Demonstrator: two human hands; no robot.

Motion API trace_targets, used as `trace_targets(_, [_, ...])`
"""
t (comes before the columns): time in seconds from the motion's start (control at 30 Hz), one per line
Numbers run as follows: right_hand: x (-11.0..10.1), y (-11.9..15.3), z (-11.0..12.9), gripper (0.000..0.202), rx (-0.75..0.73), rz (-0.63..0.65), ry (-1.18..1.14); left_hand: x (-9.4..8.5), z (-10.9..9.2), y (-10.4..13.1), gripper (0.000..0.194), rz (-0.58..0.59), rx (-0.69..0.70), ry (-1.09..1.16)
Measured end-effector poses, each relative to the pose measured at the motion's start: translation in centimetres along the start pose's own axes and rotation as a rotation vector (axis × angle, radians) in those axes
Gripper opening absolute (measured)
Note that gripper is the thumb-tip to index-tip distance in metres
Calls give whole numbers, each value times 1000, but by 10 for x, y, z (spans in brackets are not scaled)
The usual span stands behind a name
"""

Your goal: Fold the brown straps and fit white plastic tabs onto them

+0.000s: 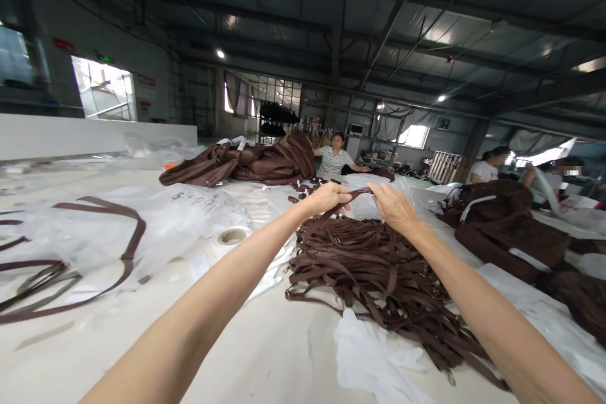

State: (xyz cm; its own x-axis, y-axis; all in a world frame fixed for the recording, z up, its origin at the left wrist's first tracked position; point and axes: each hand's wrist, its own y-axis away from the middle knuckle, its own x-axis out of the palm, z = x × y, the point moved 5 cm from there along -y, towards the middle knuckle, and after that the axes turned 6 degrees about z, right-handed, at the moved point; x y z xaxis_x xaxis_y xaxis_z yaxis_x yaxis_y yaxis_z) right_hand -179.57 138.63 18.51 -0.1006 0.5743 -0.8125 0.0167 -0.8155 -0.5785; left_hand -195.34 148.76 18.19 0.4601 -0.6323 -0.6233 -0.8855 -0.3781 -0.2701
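Both arms reach forward over a large heap of brown straps (350, 265) with small metal fittings. My left hand (329, 197) is closed on a brown strap (357, 193), which runs between the two hands and hangs down toward the heap. At the strap's other end, my right hand (391, 203) pinches it with bent fingers. Below the hands, a white glove (367, 353) lies against the near edge of the heap. To the left of my left forearm stands a roll of white tape (231, 238).
Brown bags (246, 164) are piled at the far left, more brown bags (516, 233) at the right. Loose straps (135, 233) lie on plastic sheeting (189, 205) at the left. A person in a striped shirt (334, 158) is across the table; other people are at the right.
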Motion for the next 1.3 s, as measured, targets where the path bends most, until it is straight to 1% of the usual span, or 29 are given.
trace_targets(0.07, [15,-4,-4,27,97,90,-209,-12,-3,3,29,-67,-6,-41])
trace_targets(0.13, [28,-7,-5,12,148,147,-319,-20,-4,7,27,-98,-19,-100])
trace_targets(0.17, [33,-10,-5,8,161,152,-351,-22,-3,9,25,-98,-26,-134])
trace_targets(0.23, [36,-15,-7,6,201,136,-435,-26,-2,13,19,-89,-36,-215])
trace_targets(0.3, [34,-22,-9,10,236,126,-518,-31,-3,14,13,-114,-45,-318])
trace_targets(0.37, [28,-31,-6,17,240,153,-593,-42,-10,13,12,-210,-44,-430])
trace_targets(0.47, [17,-43,4,31,191,237,-678,-62,-35,7,21,-421,-12,-569])
trace_targets(0.53, [13,-48,9,41,148,299,-712,-73,-53,2,26,-518,10,-623])
trace_targets(0.6, [19,-43,8,46,121,391,-715,-82,-64,-1,28,-575,24,-673])
trace_targets(0.63, [27,-37,4,46,119,451,-697,-85,-65,-1,28,-593,27,-704])
trace_targets(0.7, [48,-13,-11,41,145,571,-626,-88,-57,4,26,-607,24,-761])
trace_targets(0.77, [73,20,-30,41,202,643,-518,-89,-36,15,23,-593,-4,-781])
trace_targets(0.87, [108,66,-52,52,285,638,-325,-87,6,41,21,-557,-92,-720])
trace_targets(0.97, [135,93,-55,59,307,588,-138,-85,40,69,24,-550,-186,-616])
trace_targets(1.03, [149,98,-47,57,288,562,-40,-86,53,84,27,-557,-231,-581])
trace_targets(1.07, [154,98,-42,52,274,550,3,-88,57,91,27,-561,-247,-583])
trace_targets(1.13, [158,94,-32,34,242,515,78,-93,62,105,26,-559,-272,-589])
trace_targets(1.17, [157,89,-29,27,226,491,108,-95,65,112,25,-546,-286,-577])
trace_targets(1.23, [147,76,-25,22,193,432,153,-100,72,127,27,-507,-325,-527])
trace_targets(1.3, [126,53,-23,23,164,363,181,-103,82,145,30,-469,-368,-454])
